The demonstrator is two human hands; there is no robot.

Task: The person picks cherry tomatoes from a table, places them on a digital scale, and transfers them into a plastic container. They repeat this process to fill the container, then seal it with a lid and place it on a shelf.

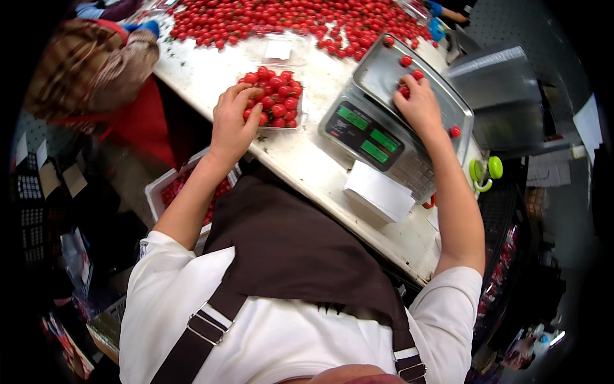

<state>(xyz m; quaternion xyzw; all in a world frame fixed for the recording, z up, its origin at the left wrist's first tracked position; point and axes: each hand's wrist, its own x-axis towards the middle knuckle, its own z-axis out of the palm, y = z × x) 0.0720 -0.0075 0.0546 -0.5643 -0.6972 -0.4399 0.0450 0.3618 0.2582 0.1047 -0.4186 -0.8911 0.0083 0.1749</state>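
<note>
My left hand [233, 121] rests on the near edge of a clear plastic punnet [295, 118] filled with red cherry tomatoes [275, 96], fingers curled over the fruit. My right hand [419, 102] lies on the steel pan of a weighing scale [384, 70], its fingers closed around a few tomatoes. Loose tomatoes [407, 61] sit on the pan beside it. The scale's front panel [364, 134] shows green displays and a keypad.
A large heap of cherry tomatoes [288, 19] covers the far side of the white table [307, 166]. A white paper pad [380, 191] lies by the scale. Another person [96, 64] works at the left. A crate of tomatoes [176, 189] stands below the table edge.
</note>
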